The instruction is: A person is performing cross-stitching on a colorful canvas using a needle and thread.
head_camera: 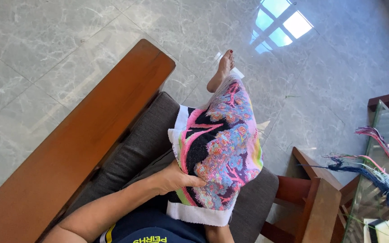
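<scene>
The person's left hand (176, 178) is gripping the lower left edge of a cross-stitch canvas (219, 153), its fingers closed together on the fabric with the thumb lying across the stitched face. The canvas is sitting in the centre of the frame, draped over the person's raised leg, and its stitching is showing pink, black, lilac and green shapes inside a plain white border. The right hand is not showing clearly: only a forearm (219, 235) is running up under the canvas at the bottom edge of the frame, so whether those fingers are apart or together cannot be told. A bare foot (221, 72) is pointing out past the top of the canvas towards the upper middle of the frame.

The person is sitting on a grey seat cushion (145, 139) of a wooden sofa, whose broad brown armrest (82, 144) is slanting across the left half of the frame. At the right edge, bundles of coloured embroidery thread (374, 168) are lying on a glass-topped table (383, 121). A glossy marble floor (46, 49) is filling the upper part.
</scene>
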